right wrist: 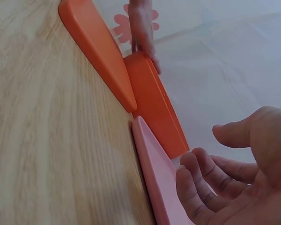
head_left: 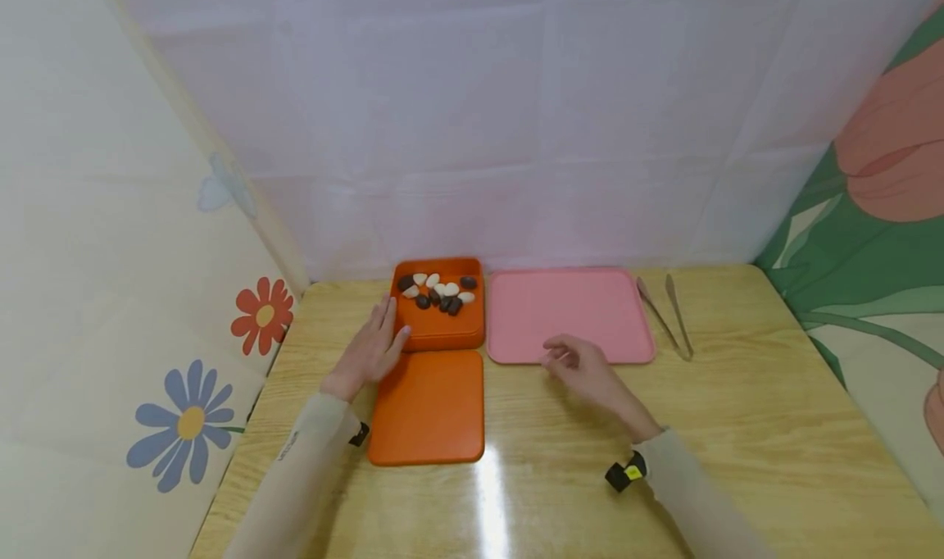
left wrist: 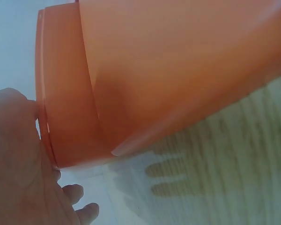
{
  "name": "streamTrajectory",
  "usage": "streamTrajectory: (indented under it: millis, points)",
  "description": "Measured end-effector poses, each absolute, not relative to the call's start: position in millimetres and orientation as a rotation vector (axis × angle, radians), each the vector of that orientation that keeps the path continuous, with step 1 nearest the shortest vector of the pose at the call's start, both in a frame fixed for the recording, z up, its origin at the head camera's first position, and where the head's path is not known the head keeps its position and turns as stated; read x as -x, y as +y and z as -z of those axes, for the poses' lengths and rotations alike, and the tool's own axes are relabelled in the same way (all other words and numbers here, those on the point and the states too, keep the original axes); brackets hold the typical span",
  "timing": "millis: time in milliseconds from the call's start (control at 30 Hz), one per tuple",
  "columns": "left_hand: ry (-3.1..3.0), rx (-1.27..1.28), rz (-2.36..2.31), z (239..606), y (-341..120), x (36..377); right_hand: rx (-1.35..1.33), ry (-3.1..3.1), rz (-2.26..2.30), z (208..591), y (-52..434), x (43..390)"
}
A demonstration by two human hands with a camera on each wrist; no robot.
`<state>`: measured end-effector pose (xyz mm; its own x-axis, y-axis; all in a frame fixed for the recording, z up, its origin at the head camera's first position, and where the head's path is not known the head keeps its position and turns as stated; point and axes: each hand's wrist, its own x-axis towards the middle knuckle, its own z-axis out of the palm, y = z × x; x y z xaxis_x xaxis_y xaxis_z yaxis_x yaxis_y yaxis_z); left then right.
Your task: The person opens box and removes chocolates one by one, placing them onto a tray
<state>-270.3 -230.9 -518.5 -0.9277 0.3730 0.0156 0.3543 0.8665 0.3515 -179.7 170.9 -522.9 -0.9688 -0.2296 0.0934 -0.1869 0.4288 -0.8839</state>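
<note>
The fingers (head_left: 386, 313) of the left hand (head_left: 365, 352) are nearly straight and touch the left wall of the orange box (head_left: 442, 326) without closing around it, with the thumb at its near left corner. The right hand (head_left: 586, 372) is loosely bent, holds nothing, and is to the right of the box, at the near edge of the pink tray (head_left: 516, 313). The box stands on the tabletop (head_left: 737, 387) with black and white stones (head_left: 451, 289) inside. Its walls look stiff and smooth, so probably a little slippery; the loose stones may roll if it tilts, therefore two opposite walls seem the safest hold.
</note>
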Motion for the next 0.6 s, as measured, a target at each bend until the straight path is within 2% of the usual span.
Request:
streamTrajectory:
  millis: [433,600]
  points:
    - [2.969,-0.598,-0.562,522,-236,272,0.381,2.796,1.55,519,203,190]
    - [2.994,-0.692,-0.537,520,-238,269,0.354,2.859,1.514,516,220,191]
